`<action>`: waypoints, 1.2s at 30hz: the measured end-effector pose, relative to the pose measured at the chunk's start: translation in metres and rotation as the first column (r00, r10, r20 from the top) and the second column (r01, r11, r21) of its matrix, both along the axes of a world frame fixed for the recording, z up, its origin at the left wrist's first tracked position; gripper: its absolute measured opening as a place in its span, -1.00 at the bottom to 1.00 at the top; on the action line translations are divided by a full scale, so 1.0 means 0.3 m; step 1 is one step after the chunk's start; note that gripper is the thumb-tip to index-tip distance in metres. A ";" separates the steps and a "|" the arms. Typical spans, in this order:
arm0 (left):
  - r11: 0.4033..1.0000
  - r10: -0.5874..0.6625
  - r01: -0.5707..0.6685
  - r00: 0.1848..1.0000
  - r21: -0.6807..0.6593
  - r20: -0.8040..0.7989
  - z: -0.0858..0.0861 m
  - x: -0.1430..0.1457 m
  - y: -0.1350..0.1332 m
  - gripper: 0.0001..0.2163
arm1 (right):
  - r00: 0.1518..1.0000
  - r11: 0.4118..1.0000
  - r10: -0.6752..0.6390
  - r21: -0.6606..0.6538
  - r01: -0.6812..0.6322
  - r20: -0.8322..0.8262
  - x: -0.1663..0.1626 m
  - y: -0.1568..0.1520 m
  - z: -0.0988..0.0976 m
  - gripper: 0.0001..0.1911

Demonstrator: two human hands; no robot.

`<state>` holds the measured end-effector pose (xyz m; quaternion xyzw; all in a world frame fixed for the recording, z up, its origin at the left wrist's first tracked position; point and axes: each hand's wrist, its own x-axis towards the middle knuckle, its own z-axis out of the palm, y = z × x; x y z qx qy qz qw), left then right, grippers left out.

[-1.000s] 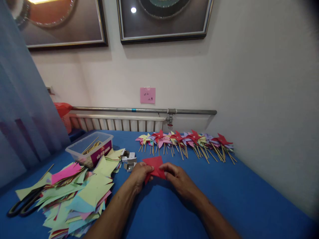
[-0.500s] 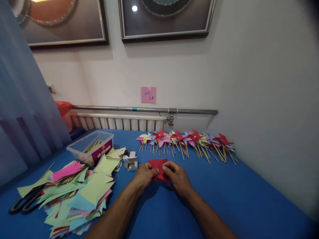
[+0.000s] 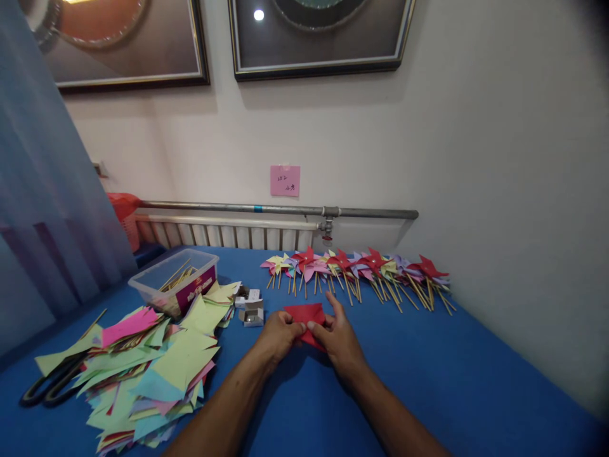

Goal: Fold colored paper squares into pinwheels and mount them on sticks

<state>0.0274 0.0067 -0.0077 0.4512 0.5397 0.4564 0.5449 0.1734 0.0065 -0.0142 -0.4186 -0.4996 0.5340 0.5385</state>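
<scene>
A piece of red paper [image 3: 304,312] is held up between both hands over the blue table. My left hand [image 3: 280,333] pinches its left side, thumb on top. My right hand [image 3: 337,336] grips the right side with its thumb close to the left thumb, while one finger points up, away from the paper. The fingers cover the paper's middle, so its folds are partly hidden. Behind the hands, finished paper pinwheels [image 3: 340,260] on sticks lie in a row. Two small open boxes [image 3: 252,313] stand just left of my left hand.
On the left lies a heap of cut coloured paper [image 3: 176,362] with black-handled scissors [image 3: 54,384] beside it. A clear plastic tub [image 3: 162,279] holds thin sticks. The blue table [image 3: 428,381] meets the wall at right. A metal pipe [image 3: 214,207] runs along the back wall.
My right thumb has moved left toward the left thumb, and one right finger has lifted off the paper. My left hand keeps its pinch.
</scene>
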 end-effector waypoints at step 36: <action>0.999 0.033 -0.033 0.999 0.025 0.029 -0.007 -0.023 0.009 -0.72 | 0.971 0.981 0.138 -0.108 -0.161 -0.195 0.010 -0.007 -0.006 -0.53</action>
